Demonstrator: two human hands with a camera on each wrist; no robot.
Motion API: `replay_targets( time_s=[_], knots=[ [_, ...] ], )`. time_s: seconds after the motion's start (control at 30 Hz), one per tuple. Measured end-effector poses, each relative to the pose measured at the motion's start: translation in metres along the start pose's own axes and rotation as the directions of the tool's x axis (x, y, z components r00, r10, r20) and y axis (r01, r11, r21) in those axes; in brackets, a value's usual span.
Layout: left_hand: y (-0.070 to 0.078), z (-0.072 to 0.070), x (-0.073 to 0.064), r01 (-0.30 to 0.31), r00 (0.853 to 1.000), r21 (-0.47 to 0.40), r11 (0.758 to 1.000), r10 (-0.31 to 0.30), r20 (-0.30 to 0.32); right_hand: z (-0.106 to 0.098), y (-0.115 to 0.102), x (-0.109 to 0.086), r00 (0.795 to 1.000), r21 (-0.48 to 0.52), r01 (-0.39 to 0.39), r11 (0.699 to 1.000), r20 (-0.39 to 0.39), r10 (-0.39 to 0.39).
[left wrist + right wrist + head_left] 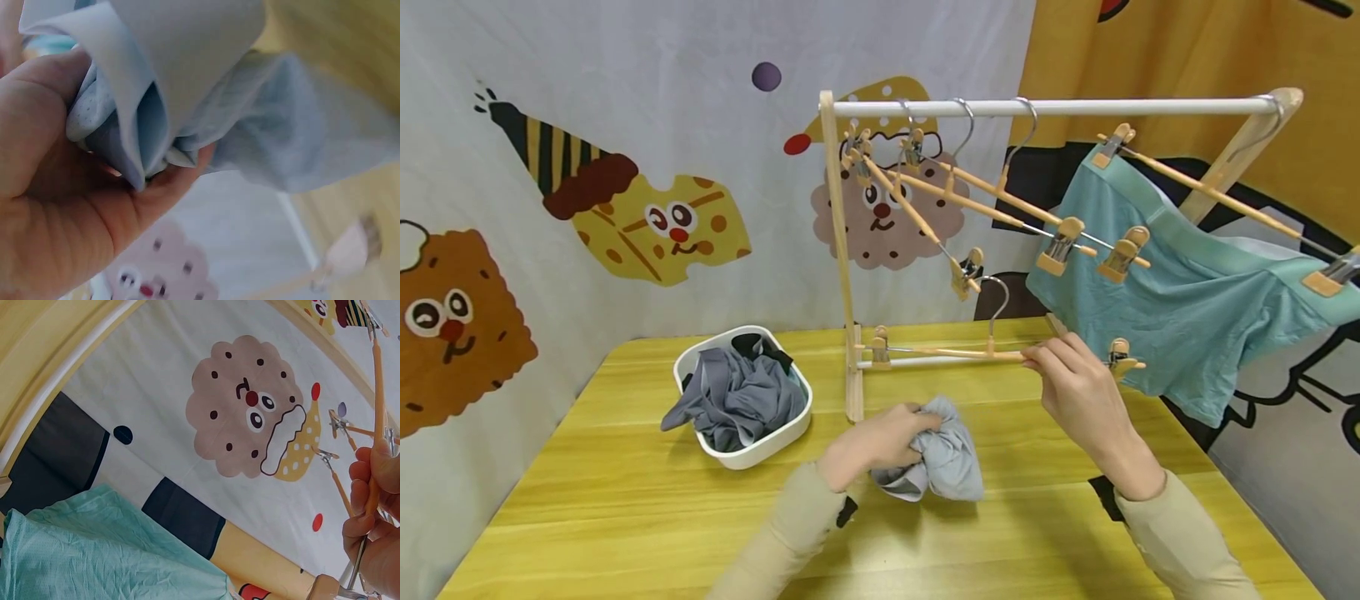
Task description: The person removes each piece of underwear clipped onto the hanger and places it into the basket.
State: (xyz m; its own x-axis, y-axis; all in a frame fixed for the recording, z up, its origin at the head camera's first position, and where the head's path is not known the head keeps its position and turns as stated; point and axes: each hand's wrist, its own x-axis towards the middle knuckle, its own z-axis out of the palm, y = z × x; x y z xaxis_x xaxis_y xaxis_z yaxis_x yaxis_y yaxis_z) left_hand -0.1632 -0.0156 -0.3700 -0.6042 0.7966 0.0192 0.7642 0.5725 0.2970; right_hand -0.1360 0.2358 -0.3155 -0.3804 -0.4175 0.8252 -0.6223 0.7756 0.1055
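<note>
My left hand [880, 437] grips a bunched light grey-blue garment [951, 454] above the table; folds of the cloth [187, 81] fill the left wrist view, with the thumb and fingers curled about them. My right hand [1078, 392] holds a clip hanger [951, 353] by its orange bar, right of the hook. This hanger is off the rail, roughly level, its hook pointing up and a clip at each end. In the right wrist view the fingers [361, 487] wrap the bar [379, 394].
A white basket [790, 429] of crumpled dark grey clothes stands at left. Behind the hands is a wooden rack with a white rail [1112, 107]. Several clip hangers hang from it, and teal underpants [1150, 275] are clipped to the rightmost. A cartoon-printed curtain [662, 67] backs the table.
</note>
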Motion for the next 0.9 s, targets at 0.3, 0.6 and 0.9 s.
replay_targets(
  time_s=[0.3,0.6,0.9],
  knots=[
    [-0.023,-0.050,-0.054,0.062,0.984,0.019,0.998,-0.058,-0.170,0.000,0.000,0.000,1.000,-0.002,-0.006,1.000,-0.006,0.006],
    [-0.049,-0.089,-0.096,0.280,0.909,0.048,0.959,-0.248,-0.334,0.001,0.001,-0.001,1.000,-0.007,-0.005,1.000,-0.006,0.005],
    [-0.091,-0.108,-0.125,0.568,0.715,-0.038,0.822,-0.516,-0.472,0.002,0.001,0.000,1.000,0.002,-0.002,1.000,-0.003,0.002]
  ],
)
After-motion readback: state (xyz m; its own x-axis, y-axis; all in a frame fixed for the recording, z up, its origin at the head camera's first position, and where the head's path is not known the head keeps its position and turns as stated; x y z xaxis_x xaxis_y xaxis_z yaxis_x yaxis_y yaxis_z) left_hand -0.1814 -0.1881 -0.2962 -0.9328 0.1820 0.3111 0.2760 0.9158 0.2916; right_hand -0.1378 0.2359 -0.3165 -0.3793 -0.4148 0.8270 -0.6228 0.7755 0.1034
